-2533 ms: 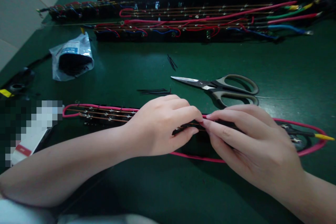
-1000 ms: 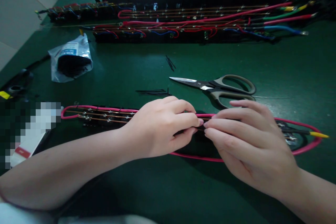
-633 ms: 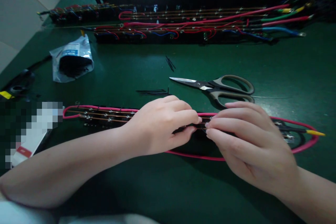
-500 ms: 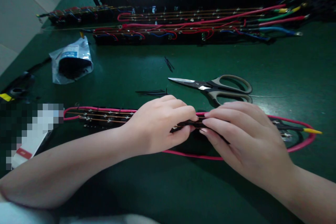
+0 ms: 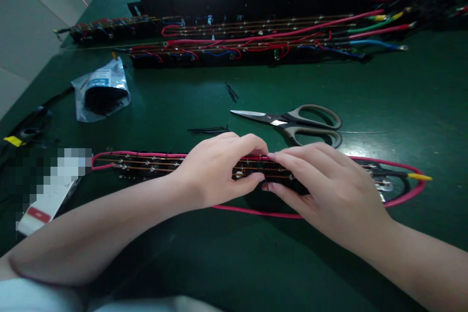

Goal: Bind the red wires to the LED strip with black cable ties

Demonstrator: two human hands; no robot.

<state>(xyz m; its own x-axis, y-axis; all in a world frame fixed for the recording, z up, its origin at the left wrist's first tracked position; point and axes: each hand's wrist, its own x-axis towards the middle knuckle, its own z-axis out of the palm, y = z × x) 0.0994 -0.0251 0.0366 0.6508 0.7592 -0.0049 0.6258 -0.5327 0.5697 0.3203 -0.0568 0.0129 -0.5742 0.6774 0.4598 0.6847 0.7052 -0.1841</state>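
Observation:
A long black strip assembly (image 5: 146,165) with copper bars lies across the green mat, ringed by a pink wire (image 5: 256,212) that ends in a yellow tip at the right. My left hand (image 5: 215,168) curls over the strip's middle, fingers closed around it. My right hand (image 5: 321,190) meets it from the right, its fingertips pinching a thin black cable tie (image 5: 263,175) wrapped round the strip.
Grey-handled scissors (image 5: 292,122) lie just beyond my hands. Loose black cable ties (image 5: 208,130) sit left of them. A silver bag (image 5: 100,90) of ties is at the far left. More wired strips (image 5: 248,41) line the back of the mat. A blurred-out box is at the left edge.
Both hands have shifted slightly left along the strip. My fingers have parted a little, so a black cable tie round the strip now shows between them.

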